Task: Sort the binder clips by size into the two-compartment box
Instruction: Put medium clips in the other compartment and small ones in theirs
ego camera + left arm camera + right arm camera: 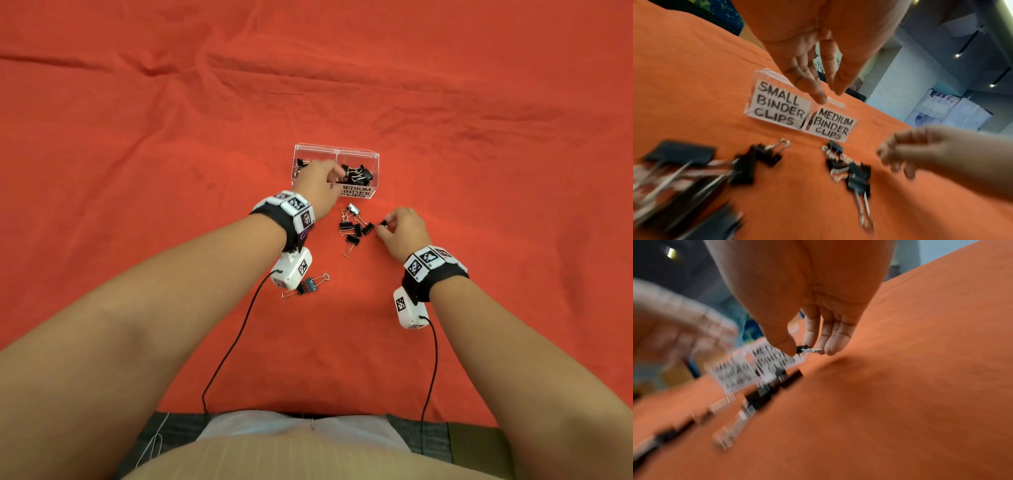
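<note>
A clear two-compartment box [359,150] stands on the red cloth, labelled "SMALL BINDER CLIPS" [777,105] on the left and "MEDIUM BINDER CLIPS" [832,126] on the right. Black clips [358,173] lie in the medium side, and a few [301,162] in the small side. My left hand [334,173] hovers over the box near the divider; in the left wrist view my left hand [830,95] has straight fingers and holds nothing. My right hand [382,226] pinches a small black clip [804,349] between thumb and forefinger, just right of the loose pile [354,228].
One larger black clip [306,286] with its wire handles spread lies apart, near my left wrist camera. Wrinkled red cloth [479,102] covers the whole table. Thin black cables [236,342] run from both wrist cameras back to my body.
</note>
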